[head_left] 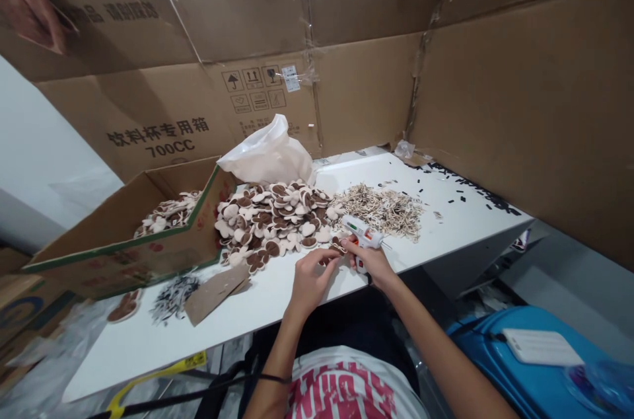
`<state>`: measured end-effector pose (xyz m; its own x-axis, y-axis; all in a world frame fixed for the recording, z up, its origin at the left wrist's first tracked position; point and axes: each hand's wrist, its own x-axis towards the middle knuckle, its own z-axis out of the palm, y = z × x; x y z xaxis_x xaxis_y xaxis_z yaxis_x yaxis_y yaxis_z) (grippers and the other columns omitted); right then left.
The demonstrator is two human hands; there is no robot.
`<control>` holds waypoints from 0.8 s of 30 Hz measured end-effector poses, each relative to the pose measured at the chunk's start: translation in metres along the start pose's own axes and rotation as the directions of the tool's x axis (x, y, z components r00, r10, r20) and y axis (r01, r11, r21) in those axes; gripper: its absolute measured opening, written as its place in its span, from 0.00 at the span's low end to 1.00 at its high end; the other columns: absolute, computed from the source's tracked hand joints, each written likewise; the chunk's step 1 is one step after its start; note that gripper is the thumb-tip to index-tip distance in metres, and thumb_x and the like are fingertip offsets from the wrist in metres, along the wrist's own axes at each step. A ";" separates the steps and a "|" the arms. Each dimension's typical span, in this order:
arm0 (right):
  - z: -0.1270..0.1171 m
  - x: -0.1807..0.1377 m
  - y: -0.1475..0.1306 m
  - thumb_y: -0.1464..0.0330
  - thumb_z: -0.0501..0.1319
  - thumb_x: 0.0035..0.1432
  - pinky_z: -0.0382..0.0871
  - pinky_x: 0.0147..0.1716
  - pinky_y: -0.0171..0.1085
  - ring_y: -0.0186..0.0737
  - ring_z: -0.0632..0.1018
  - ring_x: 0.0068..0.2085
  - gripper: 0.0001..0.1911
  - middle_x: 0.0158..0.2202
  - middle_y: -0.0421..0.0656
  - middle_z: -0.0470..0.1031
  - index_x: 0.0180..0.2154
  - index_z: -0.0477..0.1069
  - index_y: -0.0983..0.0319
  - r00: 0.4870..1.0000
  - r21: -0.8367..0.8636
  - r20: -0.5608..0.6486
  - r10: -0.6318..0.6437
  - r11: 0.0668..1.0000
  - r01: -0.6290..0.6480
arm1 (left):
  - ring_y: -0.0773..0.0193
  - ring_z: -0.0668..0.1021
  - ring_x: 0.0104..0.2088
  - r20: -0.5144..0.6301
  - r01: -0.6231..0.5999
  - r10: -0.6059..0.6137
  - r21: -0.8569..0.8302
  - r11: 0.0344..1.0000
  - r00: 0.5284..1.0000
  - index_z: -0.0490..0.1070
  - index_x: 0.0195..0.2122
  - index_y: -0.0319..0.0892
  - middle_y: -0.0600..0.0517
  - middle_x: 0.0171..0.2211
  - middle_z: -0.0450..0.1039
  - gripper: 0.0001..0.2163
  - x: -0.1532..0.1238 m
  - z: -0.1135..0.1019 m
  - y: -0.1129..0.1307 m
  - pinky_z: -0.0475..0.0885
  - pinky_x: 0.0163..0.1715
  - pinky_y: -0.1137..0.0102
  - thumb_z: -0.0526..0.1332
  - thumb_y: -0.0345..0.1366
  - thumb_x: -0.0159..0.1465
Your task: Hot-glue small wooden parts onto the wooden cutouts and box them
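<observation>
My left hand is at the table's front edge, its fingers bent and pinching the lower side of a small brown felt piece with a cream edge. On the same piece, from the other side, are the thumb and fingers of my right hand. A white glue gun lies just behind my right hand, nozzle pointing right; its handle passes by the fingers, and whether the hand also grips it I cannot tell. Close behind both hands is a heap of brown and cream felt pieces.
Beyond the gun spreads a pile of thin pale pieces; small black bits lie farther right. At left stand an open carton, brown cardboard pieces and grey scraps. Tall cardboard walls surround the table. Another person's hand shows upper left.
</observation>
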<state>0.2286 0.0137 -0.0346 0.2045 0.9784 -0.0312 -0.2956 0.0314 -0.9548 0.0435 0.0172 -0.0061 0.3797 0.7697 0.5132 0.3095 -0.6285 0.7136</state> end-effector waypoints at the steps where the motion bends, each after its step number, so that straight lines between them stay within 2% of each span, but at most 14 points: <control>1: 0.000 0.000 0.000 0.52 0.77 0.49 0.66 0.18 0.33 0.35 0.71 0.18 0.23 0.19 0.35 0.71 0.36 0.74 0.60 1.000 -0.004 0.002 0.005 1.000 -0.005 | 0.60 0.82 0.39 -0.009 -0.007 0.007 0.015 1.000 1.000 0.81 0.42 0.47 0.51 0.40 0.84 0.05 0.000 0.000 0.000 0.76 0.44 0.65 0.65 0.35 0.70; 8: 0.003 -0.001 -0.004 0.52 0.78 0.48 0.67 0.19 0.33 0.34 0.71 0.19 0.23 0.21 0.36 0.73 0.35 0.74 0.60 1.000 0.045 -0.015 -0.005 0.999 0.006 | 0.60 0.79 0.37 -0.023 -0.066 0.066 0.031 0.997 0.998 0.81 0.40 0.47 0.50 0.37 0.81 0.04 0.003 -0.002 0.001 0.75 0.42 0.65 0.66 0.35 0.70; 16: 0.003 -0.003 -0.008 0.51 0.79 0.46 0.65 0.18 0.33 0.34 0.70 0.18 0.24 0.19 0.36 0.72 0.34 0.74 0.60 0.999 0.017 -0.018 0.028 0.999 -0.028 | 0.62 0.78 0.35 -0.040 -0.069 0.070 0.032 0.997 0.997 0.81 0.40 0.47 0.51 0.36 0.81 0.05 0.004 -0.003 0.000 0.74 0.40 0.65 0.65 0.31 0.68; 24: 0.002 -0.001 -0.003 0.51 0.78 0.46 0.66 0.17 0.33 0.34 0.71 0.17 0.24 0.20 0.36 0.73 0.34 0.74 0.59 1.000 0.016 -0.025 0.013 1.000 -0.012 | 0.63 0.79 0.33 -0.072 0.046 -0.043 0.030 0.999 0.996 0.78 0.41 0.45 0.51 0.37 0.82 0.03 0.004 -0.002 0.003 0.75 0.38 0.67 0.67 0.36 0.67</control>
<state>0.2271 0.0135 -0.0308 0.2242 0.9732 -0.0509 -0.3131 0.0224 -0.9495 0.0446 0.0189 -0.0008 0.3021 0.8023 0.5149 0.3526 -0.5959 0.7215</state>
